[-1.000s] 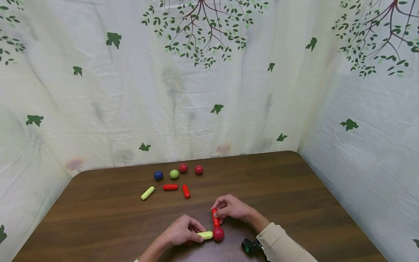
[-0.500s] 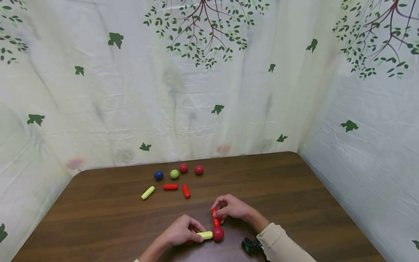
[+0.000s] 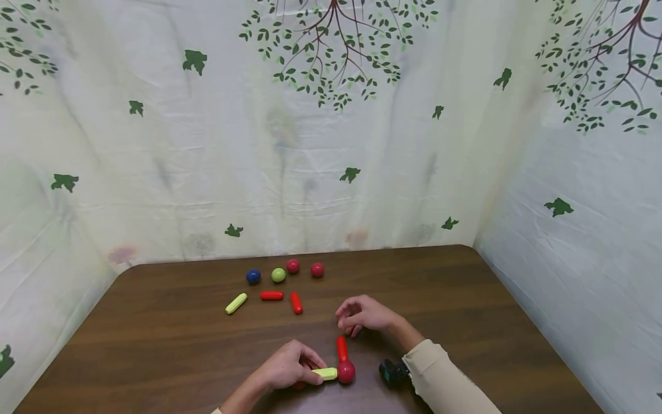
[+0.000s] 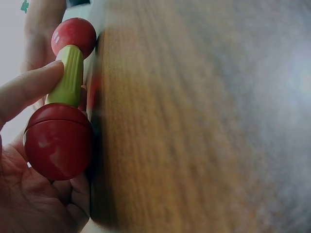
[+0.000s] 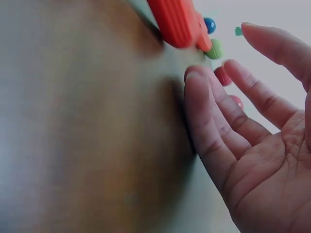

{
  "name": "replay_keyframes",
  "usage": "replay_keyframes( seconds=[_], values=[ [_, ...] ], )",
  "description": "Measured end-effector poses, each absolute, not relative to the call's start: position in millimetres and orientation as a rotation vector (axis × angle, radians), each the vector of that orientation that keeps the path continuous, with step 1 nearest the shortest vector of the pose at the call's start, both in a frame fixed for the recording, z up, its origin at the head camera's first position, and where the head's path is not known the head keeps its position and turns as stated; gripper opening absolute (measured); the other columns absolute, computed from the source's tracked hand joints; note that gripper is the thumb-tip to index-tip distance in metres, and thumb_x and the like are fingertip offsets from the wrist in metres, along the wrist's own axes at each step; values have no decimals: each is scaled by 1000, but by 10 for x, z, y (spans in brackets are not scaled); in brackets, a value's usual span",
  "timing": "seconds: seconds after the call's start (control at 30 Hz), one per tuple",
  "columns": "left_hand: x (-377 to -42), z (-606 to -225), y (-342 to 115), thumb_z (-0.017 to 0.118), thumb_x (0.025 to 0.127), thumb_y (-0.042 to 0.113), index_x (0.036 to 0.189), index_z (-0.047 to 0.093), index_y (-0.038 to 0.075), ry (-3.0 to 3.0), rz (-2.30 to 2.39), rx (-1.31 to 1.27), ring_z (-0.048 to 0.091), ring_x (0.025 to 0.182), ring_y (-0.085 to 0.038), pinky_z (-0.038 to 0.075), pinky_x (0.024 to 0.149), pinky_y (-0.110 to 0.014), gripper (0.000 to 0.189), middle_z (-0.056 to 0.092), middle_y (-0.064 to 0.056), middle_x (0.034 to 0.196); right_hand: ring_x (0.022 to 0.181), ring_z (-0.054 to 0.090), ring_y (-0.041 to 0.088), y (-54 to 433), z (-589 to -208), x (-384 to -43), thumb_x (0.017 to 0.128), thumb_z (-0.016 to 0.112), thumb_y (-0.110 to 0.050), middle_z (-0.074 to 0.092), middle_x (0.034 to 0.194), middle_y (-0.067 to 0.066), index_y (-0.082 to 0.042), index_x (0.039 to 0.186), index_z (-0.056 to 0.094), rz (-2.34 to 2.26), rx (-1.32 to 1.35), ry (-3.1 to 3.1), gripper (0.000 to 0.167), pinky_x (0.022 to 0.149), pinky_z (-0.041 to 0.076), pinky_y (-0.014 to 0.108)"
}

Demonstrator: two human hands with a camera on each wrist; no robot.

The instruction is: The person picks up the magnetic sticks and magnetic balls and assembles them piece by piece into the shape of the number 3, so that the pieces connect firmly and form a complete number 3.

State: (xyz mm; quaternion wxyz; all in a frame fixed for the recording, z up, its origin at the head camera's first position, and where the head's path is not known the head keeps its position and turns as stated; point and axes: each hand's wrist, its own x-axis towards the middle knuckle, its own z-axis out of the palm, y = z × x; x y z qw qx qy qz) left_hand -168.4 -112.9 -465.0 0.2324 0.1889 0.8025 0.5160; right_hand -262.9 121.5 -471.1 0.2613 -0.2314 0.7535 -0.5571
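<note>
My left hand (image 3: 292, 365) pinches a pale yellow-green ribbed rod (image 3: 326, 374) between thumb and fingers. In the left wrist view, a red ball (image 4: 58, 143) sits on the rod's near end and another red ball (image 4: 75, 36) on its far end. From that far ball (image 3: 346, 372), a red rod (image 3: 342, 348) points away across the table in the head view. My right hand (image 3: 368, 315) hovers just beyond the red rod's tip, fingers relaxed and holding nothing. The right wrist view shows its spread fingers beside the red rod (image 5: 175, 22).
Farther back on the wooden table (image 3: 414, 287) lie a blue ball (image 3: 253, 276), a green ball (image 3: 278, 275) and two red balls (image 3: 317, 269). Nearer are a yellow-green rod (image 3: 236, 303) and two red rods (image 3: 271, 295). A leaf-printed cloth (image 3: 289, 190) hangs behind.
My right hand has let go of the red rod and moved slightly away from it. The rod stays against the red ball. My left hand keeps its pinch, and the head view has shifted slightly.
</note>
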Motion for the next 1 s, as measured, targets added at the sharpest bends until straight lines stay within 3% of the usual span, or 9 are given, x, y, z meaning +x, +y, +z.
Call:
replay_keyframes(
  seconds=[0.2,0.43,0.63,1.0],
  values=[
    [-1691,-4662,-1121,79,74,2,86,75,4,2218,1420,533,53,64,-7,40,55,-18,13,66,1,73,74,63,18,1155,-4620,-2953,88,69,-6,66,90,7,6,110,61,-1482,-622,2196,27,66,55,35],
    [-1672,-4660,-1123,78,74,-1,85,74,3,2187,1463,501,51,59,-6,38,49,-18,13,64,2,70,83,60,17,976,-4523,-3359,83,72,-2,60,112,25,8,115,59,-1530,-603,2299,35,68,54,38],
    [-1649,-4646,-1139,78,73,-2,85,75,3,2176,1471,459,50,56,-5,38,48,-19,13,64,3,68,74,58,17,814,-4551,-3619,81,73,2,61,113,17,1,114,61,-1511,-638,2366,36,63,52,36],
    [-1630,-4642,-1147,77,74,-2,86,75,4,2155,1470,419,50,58,-6,38,48,-19,13,64,3,69,78,52,15,592,-4584,-3766,77,74,6,59,116,10,-3,118,64,-1271,-752,2414,43,63,45,25]
  ],
)
